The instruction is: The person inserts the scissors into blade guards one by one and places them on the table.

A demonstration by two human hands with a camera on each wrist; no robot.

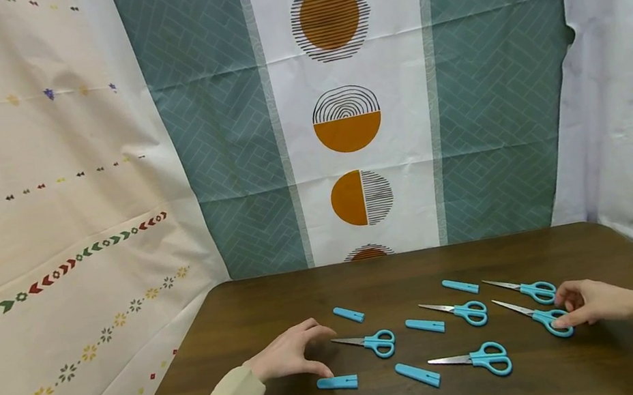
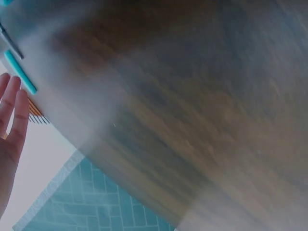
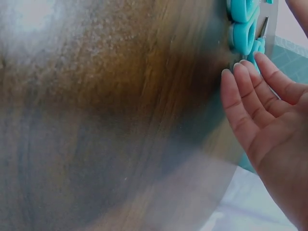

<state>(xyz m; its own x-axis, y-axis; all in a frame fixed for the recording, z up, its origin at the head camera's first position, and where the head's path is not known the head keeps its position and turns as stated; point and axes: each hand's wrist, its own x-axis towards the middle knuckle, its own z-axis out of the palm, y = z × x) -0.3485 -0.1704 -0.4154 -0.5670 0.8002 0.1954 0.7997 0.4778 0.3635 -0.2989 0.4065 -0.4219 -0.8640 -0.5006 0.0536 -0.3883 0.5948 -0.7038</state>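
Note:
My left hand (image 1: 294, 353) hovers at the left of the group with thumb and fingers spread apart. Its thumb is close above a blue scissors cap (image 1: 338, 383), and its fingers are near the blade tip of one pair of blue-handled scissors (image 1: 382, 344). On the right, my right hand (image 1: 595, 301) is at the handle of another pair of scissors (image 1: 539, 316), thumb tip overlapping the handle loop. The right wrist view shows its fingers (image 3: 245, 94) loosely extended beside the blue handle loops (image 3: 244, 36). Neither hand grips anything.
More scissors lie between the hands: one pair (image 1: 491, 358) in front, one (image 1: 470, 313) in the middle, one (image 1: 538, 291) farther back right. Loose blue caps (image 1: 418, 375), (image 1: 425, 326) lie among them. The dark wooden table (image 1: 305, 285) ends at a patterned curtain (image 1: 237, 168).

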